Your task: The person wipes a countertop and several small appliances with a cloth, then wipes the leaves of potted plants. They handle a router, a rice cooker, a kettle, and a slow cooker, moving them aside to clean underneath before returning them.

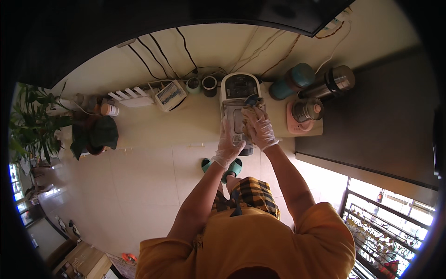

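The white appliance with a rounded top stands against the wall near the middle of the pale surface, and both my gloved hands are on its front. My right hand presses a crumpled yellowish cloth against the upper front of the machine; its fingers are curled closed over the cloth. A dark blue bit shows just above the cloth, too small for me to tell what it is. My left hand lies lower on the front panel, fingers stretched out flat and holding nothing, as far as I can tell.

Just right of the appliance a steel pot sits on a pink base. Behind it lie a teal flask and a steel thermos, both tilted toward the wall. To the left, near the wall, stand two small dark cups, then a small boxy device and a white power strip with black cables running up the wall. Farther left are a small bottle with an orange band and a green leafy plant. Below the surface my green slippers rest on the tiled floor.
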Demonstrator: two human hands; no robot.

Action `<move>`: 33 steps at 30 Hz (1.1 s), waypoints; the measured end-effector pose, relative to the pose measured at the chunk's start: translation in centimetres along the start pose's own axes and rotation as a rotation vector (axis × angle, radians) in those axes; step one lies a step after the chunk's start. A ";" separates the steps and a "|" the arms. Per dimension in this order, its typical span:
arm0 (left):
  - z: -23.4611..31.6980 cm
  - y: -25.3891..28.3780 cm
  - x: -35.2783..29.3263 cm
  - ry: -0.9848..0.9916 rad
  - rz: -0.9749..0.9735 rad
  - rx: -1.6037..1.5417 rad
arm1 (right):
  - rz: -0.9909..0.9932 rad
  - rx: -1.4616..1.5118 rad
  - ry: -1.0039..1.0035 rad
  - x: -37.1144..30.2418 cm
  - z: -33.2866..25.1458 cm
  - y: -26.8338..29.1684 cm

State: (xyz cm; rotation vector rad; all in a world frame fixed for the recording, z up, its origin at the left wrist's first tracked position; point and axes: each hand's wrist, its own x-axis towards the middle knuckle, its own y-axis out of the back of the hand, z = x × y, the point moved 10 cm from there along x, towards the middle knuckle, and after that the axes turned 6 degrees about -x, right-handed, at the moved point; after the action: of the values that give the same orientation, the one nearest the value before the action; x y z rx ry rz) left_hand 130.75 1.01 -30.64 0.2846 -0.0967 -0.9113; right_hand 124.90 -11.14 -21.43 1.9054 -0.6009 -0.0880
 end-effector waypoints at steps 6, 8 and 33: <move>-0.4 0.3 0.0 -0.041 0.040 -0.100 | -0.029 -0.062 -0.027 0.5 -0.9 -1.0; -1.1 -0.1 0.7 -0.026 0.063 -0.109 | 0.011 -0.047 0.002 1.5 -0.3 -0.8; 3.9 -0.9 0.0 0.369 0.416 0.406 | 0.184 1.672 -0.633 -0.9 14.7 8.4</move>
State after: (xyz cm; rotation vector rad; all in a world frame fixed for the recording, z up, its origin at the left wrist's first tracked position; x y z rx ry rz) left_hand 129.29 -0.25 -27.12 0.7750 0.0035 -0.4080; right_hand 116.14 -25.60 -20.26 3.4324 -1.5831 -0.0666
